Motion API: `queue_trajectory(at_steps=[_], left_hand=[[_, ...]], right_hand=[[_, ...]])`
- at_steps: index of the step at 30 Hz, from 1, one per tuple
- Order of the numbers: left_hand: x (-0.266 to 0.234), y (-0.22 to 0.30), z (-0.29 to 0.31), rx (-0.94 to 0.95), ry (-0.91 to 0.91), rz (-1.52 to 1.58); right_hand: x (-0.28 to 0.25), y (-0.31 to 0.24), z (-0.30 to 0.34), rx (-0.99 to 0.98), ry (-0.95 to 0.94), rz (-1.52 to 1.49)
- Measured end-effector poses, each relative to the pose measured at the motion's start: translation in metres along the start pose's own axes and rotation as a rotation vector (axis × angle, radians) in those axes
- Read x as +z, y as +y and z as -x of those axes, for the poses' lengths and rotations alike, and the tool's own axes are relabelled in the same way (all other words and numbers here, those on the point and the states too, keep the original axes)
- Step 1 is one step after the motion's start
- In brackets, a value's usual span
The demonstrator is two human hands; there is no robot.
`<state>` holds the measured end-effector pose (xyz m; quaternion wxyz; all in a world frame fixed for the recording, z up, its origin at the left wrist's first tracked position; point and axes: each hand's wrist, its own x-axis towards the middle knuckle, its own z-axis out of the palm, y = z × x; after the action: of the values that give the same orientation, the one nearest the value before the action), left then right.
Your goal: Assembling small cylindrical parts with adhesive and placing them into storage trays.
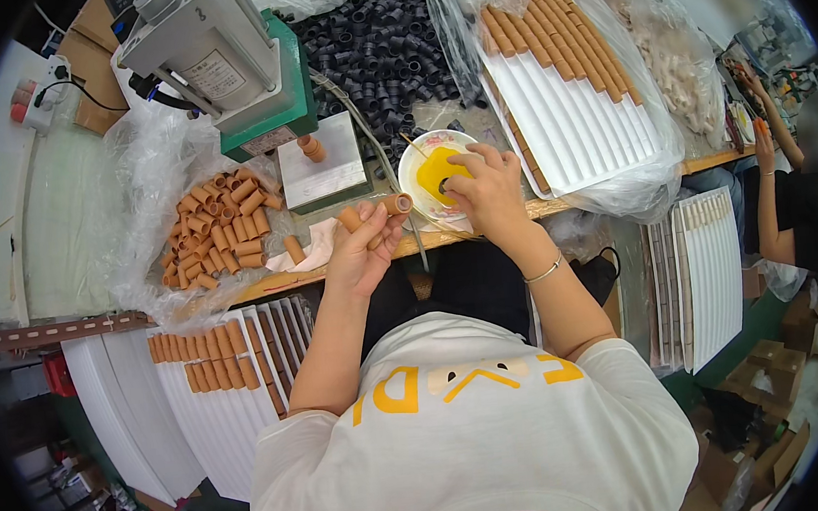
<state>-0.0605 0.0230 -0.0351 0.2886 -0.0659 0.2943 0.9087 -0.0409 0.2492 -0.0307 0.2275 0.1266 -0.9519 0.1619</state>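
Note:
My left hand (367,244) is closed around short orange-brown tubes above the bench's front edge. One tube (395,205) points its open end to the right; a second one (352,220) sticks out between the fingers. To the right, my right hand (492,189) reaches over a white bowl (411,171) with a floral pattern. Its fingertips pinch together at a yellow piece (438,169) in the bowl. A small dark spot shows at those fingertips; what it is, I cannot tell. A thin stick (413,146) leans on the bowl's rim.
A green and grey press (267,94) stands behind its metal block (324,171). Loose tubes (214,223) lie heaped at left, black fittings (365,57) at the back. A white ridged tray (572,127) holds rows of tubes. Another person's arm (767,189) shows far right.

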Motion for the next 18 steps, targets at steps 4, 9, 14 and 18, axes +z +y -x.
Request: queue_trajectory(at_steps=[4, 9, 14, 18], left_hand=[[0.005, -0.003, -0.005, 0.033, 0.084, -0.064], [0.006, -0.015, -0.019, 0.054, -0.005, -0.142], [0.009, -0.024, -0.026, 0.063, 0.136, -0.179], [0.022, -0.024, -0.03, 0.053, 0.053, -0.153]], right_hand=[[-0.016, -0.004, -0.011, 0.054, 0.051, -0.121], [-0.04, -0.025, -0.013, 0.066, 0.273, -0.505], [-0.022, -0.019, -0.007, 0.101, 0.294, -0.5], [-0.047, 0.021, -0.007, 0.173, 0.441, -0.521]])
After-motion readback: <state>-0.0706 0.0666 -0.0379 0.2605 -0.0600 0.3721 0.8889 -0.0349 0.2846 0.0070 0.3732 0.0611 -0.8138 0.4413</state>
